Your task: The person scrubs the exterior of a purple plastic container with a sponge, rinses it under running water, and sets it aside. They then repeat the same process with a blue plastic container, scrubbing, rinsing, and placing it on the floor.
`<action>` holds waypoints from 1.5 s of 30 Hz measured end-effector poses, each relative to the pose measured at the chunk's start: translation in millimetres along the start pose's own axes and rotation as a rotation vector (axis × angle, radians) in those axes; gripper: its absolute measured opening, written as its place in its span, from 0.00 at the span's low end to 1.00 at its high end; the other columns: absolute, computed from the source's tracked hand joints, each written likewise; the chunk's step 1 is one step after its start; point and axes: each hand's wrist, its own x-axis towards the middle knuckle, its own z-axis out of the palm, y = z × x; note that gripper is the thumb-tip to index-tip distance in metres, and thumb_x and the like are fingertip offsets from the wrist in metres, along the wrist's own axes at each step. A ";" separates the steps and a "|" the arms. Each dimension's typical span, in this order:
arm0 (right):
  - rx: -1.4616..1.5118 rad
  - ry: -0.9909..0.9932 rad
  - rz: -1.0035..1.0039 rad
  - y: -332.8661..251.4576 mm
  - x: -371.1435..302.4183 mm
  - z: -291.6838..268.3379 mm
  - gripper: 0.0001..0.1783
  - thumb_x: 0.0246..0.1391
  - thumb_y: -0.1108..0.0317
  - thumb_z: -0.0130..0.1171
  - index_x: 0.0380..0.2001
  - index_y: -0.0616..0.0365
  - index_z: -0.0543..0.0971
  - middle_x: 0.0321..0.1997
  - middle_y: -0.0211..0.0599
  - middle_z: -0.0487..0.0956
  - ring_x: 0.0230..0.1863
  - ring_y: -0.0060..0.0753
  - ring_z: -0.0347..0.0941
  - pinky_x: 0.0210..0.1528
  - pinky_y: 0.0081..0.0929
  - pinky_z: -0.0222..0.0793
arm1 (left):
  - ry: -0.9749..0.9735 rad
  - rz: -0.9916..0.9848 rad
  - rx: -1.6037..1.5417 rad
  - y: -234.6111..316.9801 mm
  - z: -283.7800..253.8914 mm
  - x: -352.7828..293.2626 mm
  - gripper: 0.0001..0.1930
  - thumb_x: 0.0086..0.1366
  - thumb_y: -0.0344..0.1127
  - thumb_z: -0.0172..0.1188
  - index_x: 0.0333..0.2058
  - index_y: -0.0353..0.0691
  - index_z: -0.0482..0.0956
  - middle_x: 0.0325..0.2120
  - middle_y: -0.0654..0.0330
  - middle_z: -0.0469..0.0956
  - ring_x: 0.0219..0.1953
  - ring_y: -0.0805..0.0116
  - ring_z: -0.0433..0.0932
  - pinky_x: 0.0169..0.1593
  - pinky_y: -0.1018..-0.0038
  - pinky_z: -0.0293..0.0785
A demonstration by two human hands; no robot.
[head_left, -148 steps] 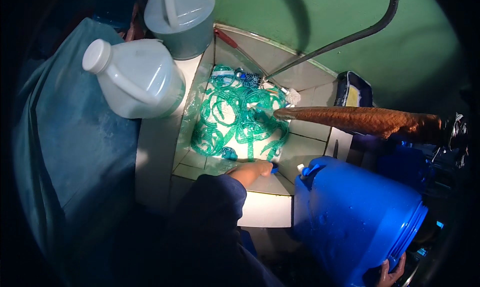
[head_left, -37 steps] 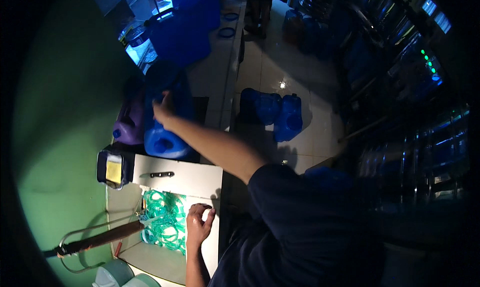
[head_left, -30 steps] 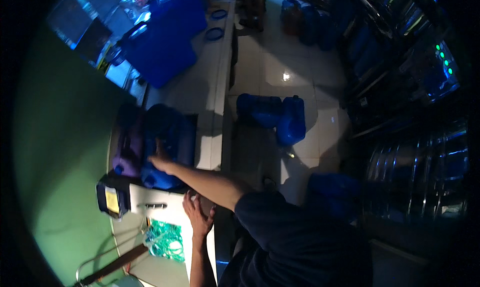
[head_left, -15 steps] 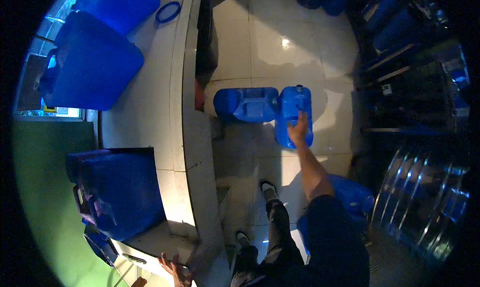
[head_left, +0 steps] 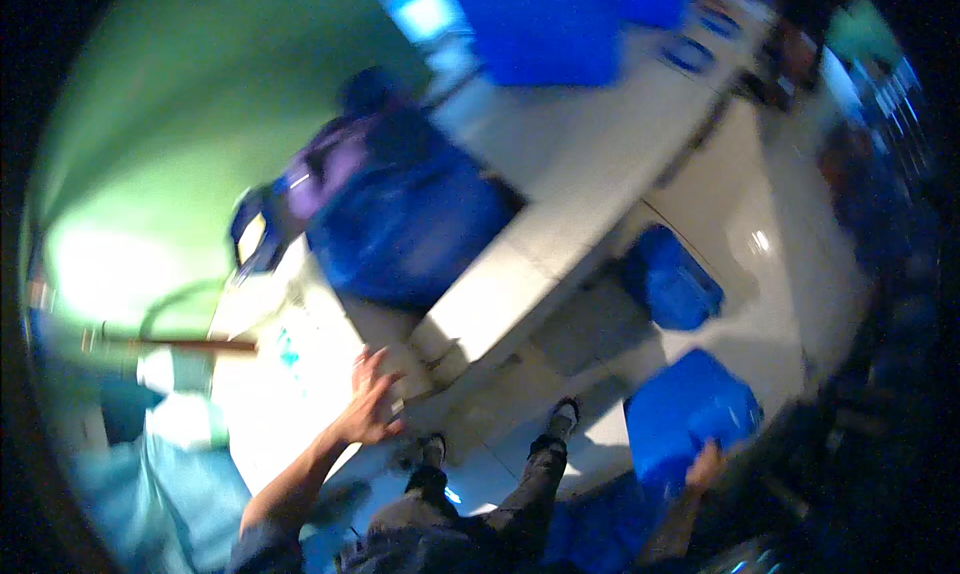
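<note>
My right hand (head_left: 706, 466) is at the near end of a blue plastic jerrycan (head_left: 690, 406), its fingers curled there and smeared by motion. The jerrycan leans close beside my right leg. Over the near corner of the counter, my left hand (head_left: 371, 402) is open, its fingers apart and nothing in them. Another blue jerrycan (head_left: 672, 279) stays on the tiled floor, farther off, by the foot of the counter.
Along the left runs a pale counter (head_left: 520, 274) bearing a large dark blue container (head_left: 410, 209), a bright blue container (head_left: 550, 24) and blue rings (head_left: 687, 54). A green wall (head_left: 220, 104) rises behind. Dark racks (head_left: 850, 444) line the right. Light blue cloth (head_left: 170, 494) hangs lower left.
My view has swung left. The right hand has drawn one jerrycan back toward me, away from the other. My left hand now shows more fully above the counter corner.
</note>
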 end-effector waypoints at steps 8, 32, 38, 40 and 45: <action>-0.310 -0.440 -0.738 -266.6 -202.0 -78.2 0.24 0.48 0.60 0.66 0.45 0.65 0.77 0.41 0.51 0.78 0.43 0.49 0.76 0.48 0.44 0.74 | 0.379 0.083 -0.285 2.2 8.6 -40.0 0.46 0.63 0.61 0.59 0.71 0.43 0.52 0.72 0.41 0.44 0.75 0.36 0.39 0.73 0.41 0.35; -1.198 -1.569 -2.129 -362.0 -979.2 386.1 0.15 0.37 0.62 0.59 0.31 0.58 0.78 0.26 0.55 0.78 0.36 0.62 0.73 0.42 0.51 0.67 | 1.171 -0.404 -0.295 -271.0 -80.8 -391.4 0.32 0.63 0.48 0.63 0.62 0.38 0.69 0.54 0.48 0.72 0.59 0.48 0.68 0.64 0.56 0.61; -1.362 -1.673 -1.974 -301.5 -938.2 446.8 0.26 0.37 0.62 0.60 0.44 0.56 0.84 0.34 0.57 0.82 0.43 0.61 0.77 0.52 0.48 0.71 | 0.773 -0.421 -0.546 -300.8 -36.7 -369.3 0.27 0.66 0.48 0.62 0.55 0.33 0.71 0.50 0.45 0.77 0.50 0.46 0.77 0.51 0.56 0.72; -1.381 -1.669 -1.962 -300.6 -927.7 449.3 0.24 0.36 0.63 0.59 0.41 0.56 0.84 0.33 0.57 0.82 0.42 0.61 0.77 0.52 0.48 0.70 | 0.815 -0.519 -0.654 -291.5 -32.7 -352.8 0.27 0.65 0.49 0.64 0.52 0.33 0.73 0.40 0.47 0.79 0.41 0.50 0.79 0.43 0.59 0.74; -1.306 -1.671 -1.995 -304.5 -922.3 456.6 0.20 0.36 0.64 0.59 0.38 0.57 0.84 0.30 0.55 0.82 0.38 0.60 0.77 0.51 0.47 0.70 | 0.913 -0.996 -0.695 -277.3 -43.8 -319.2 0.22 0.61 0.51 0.69 0.38 0.34 0.80 0.17 0.49 0.75 0.21 0.54 0.78 0.29 0.60 0.73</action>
